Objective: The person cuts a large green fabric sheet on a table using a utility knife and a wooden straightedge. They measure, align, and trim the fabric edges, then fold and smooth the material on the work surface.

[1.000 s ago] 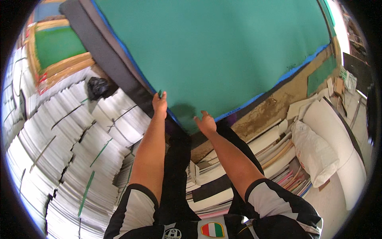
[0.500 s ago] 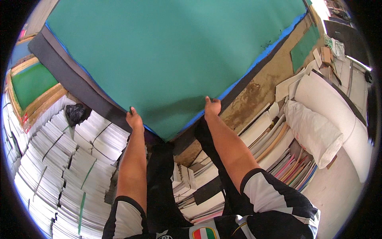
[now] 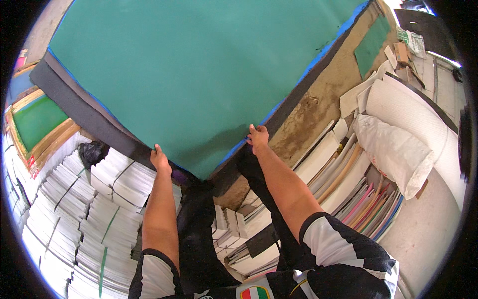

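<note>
A large green sheet (image 3: pixel 189 74) with blue edging lies over a dark padded layer (image 3: pixel 84 99) on a table, one corner pointing towards me. My left hand (image 3: pixel 160 160) is at the sheet's left edge near that corner, its thumb stretched along the edge and its other fingers mostly hidden. Across the corner, my right hand (image 3: pixel 259 138) pinches the right edge, its fingertips bent over the blue border. A dark soft shadow falls on the sheet between the two hands.
Tied stacks of white sheets (image 3: pixel 74 204) stand at the left, with a black plastic bag (image 3: pixel 93 153) and a wood-framed green screen (image 3: pixel 40 119) beyond. Under the table's right side are boards and coloured sheets (image 3: pixel 373 207). A white sack (image 3: pixel 396 154) leans against a white roll (image 3: pixel 413 119).
Both hands have shifted slightly left and down in view, and the sheet's near corner has too. The right hand's fingertips show more now. The surroundings have shifted a little with the view.
</note>
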The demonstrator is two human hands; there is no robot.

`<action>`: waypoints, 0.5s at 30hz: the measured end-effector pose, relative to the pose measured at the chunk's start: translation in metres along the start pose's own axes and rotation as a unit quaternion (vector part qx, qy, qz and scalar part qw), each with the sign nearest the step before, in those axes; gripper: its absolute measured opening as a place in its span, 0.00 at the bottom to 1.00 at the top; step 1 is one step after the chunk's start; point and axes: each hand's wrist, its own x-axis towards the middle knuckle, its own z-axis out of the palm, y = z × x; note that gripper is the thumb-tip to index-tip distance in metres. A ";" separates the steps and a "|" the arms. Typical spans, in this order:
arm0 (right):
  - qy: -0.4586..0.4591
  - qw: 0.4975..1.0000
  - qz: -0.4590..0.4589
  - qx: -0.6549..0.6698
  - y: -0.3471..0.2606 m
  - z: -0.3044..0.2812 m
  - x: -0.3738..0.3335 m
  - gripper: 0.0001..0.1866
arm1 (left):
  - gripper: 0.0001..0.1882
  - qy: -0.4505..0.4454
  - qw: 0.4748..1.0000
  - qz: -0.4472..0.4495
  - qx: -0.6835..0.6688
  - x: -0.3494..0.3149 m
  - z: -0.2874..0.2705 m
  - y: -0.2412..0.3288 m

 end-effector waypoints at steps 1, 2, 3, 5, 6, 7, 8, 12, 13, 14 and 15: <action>0.002 1.000 -0.022 -0.001 -0.002 0.004 -0.007 0.25 | 0.28 -0.017 0.999 -0.001 -0.043 0.006 -0.005 -0.001; 0.010 0.999 -0.041 0.002 0.000 0.005 -0.011 0.26 | 0.28 -0.016 1.000 -0.007 -0.013 0.001 -0.004 0.008; 0.010 1.000 -0.021 -0.012 0.003 0.005 -0.008 0.27 | 0.28 -0.017 1.000 -0.012 0.018 -0.012 0.005 0.025; -0.001 0.999 0.018 -0.049 0.005 0.004 0.001 0.28 | 0.27 0.015 0.999 0.019 0.037 -0.025 0.013 0.034; -0.029 0.996 0.023 -0.087 0.004 0.005 0.000 0.27 | 0.26 0.048 0.997 0.056 0.025 -0.024 0.013 0.029; -0.017 0.997 0.013 -0.076 0.004 0.009 -0.003 0.27 | 0.25 0.080 0.992 0.092 0.014 -0.023 0.008 0.025; 0.000 0.998 0.005 -0.062 0.007 0.011 -0.005 0.26 | 0.26 0.035 0.994 0.103 0.024 -0.026 0.004 0.027; 0.042 0.981 -0.068 -0.176 0.011 0.007 -0.011 0.29 | 0.33 0.066 0.989 0.101 -0.082 -0.059 0.014 0.056; 0.082 0.971 -0.094 -0.202 0.010 0.004 -0.011 0.28 | 0.35 0.011 0.990 0.099 -0.100 -0.064 0.008 0.066; 0.119 0.959 -0.122 -0.226 0.010 0.005 -0.012 0.27 | 0.36 -0.026 0.990 0.035 -0.131 -0.065 0.000 0.076; 0.163 0.945 -0.146 -0.244 0.005 0.009 -0.022 0.26 | 0.35 -0.058 0.989 0.011 -0.138 -0.078 0.000 0.093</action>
